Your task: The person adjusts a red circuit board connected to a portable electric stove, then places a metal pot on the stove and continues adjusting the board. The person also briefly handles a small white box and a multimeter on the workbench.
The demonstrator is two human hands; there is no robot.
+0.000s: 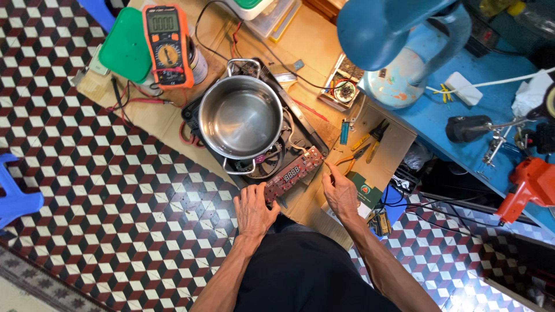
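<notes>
A steel pot (241,117) stands on an opened induction cooker (272,159) on a low wooden table (324,46). At the cooker's near edge lies a reddish control circuit board (293,171) with a small lit display. My left hand (253,208) rests at the board's near left end, fingers touching it. On the right, my right hand (341,193) has its index finger stretched toward the board's right end. Neither hand holds a tool.
An orange multimeter (167,44) leans on a green lid (127,45) at the far left. Pliers (370,140) and a small blue tool (344,132) lie right of the cooker. A blue fan (399,52) stands on the blue bench (497,110), with an orange tool (532,185).
</notes>
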